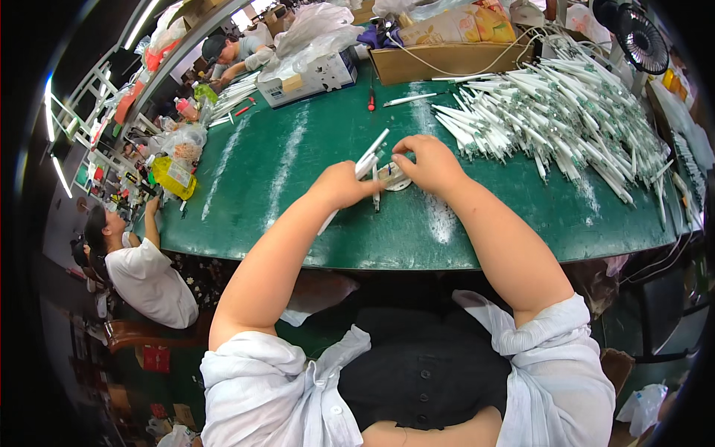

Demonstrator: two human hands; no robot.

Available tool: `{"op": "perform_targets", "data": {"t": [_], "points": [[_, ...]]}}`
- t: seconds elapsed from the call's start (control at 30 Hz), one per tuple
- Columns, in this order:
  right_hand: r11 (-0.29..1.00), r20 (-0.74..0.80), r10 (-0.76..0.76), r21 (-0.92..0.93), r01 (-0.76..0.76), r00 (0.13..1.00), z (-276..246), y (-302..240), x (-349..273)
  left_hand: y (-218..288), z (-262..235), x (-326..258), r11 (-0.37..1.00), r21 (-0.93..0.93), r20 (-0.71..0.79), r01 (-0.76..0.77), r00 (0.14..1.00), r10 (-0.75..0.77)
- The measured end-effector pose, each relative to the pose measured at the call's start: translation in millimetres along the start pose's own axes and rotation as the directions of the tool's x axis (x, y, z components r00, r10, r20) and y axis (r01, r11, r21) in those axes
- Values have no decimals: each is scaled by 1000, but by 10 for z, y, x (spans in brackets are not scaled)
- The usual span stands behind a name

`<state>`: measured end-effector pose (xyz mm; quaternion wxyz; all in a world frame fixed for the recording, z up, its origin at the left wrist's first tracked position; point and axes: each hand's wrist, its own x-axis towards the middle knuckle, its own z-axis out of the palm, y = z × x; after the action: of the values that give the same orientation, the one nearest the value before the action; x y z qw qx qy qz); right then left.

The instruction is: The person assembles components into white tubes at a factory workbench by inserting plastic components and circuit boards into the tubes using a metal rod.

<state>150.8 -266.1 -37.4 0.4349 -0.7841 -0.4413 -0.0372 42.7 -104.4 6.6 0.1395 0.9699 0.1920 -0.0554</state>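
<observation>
My left hand point(344, 185) is closed around a few slim white tubes point(374, 147), which slant up past its fingers and out below the palm. Just to the right, a small round pale dish point(398, 181) sits on the green table, partly covered by my fingers. Over this dish my right hand point(430, 164) bends its thumb and fingertips together. Whatever is pinched there is too small to make out. A large heap of similar white tubes with greenish clear ends point(551, 112) lies to the right of my right hand.
The green table point(328, 231) has pale worn streaks. Toward its far side are a red-tipped tool point(371, 100), a cardboard box point(447, 61) and a white carton point(309, 83). A yellow bottle point(175, 177) stands left; a small fan point(642, 43) is far right. One person point(145, 276) sits left, another point(237, 56) beyond.
</observation>
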Motion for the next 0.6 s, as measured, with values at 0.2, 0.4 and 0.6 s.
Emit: {"op": "perform_targets", "data": {"t": [0.2, 0.4, 0.6], "points": [[1000, -41, -23, 10, 24, 999, -23, 20, 31, -149, -76, 33, 998, -66, 103, -9, 995, 16], [925, -14, 129, 362, -115, 992, -79, -149, 37, -187, -367, 9, 724, -685, -136, -80, 990, -20], [829, -90, 72, 559, -9, 993, 28, -294, 59, 9, -65, 83, 652, -516, -416, -556, 828, 377]]}}
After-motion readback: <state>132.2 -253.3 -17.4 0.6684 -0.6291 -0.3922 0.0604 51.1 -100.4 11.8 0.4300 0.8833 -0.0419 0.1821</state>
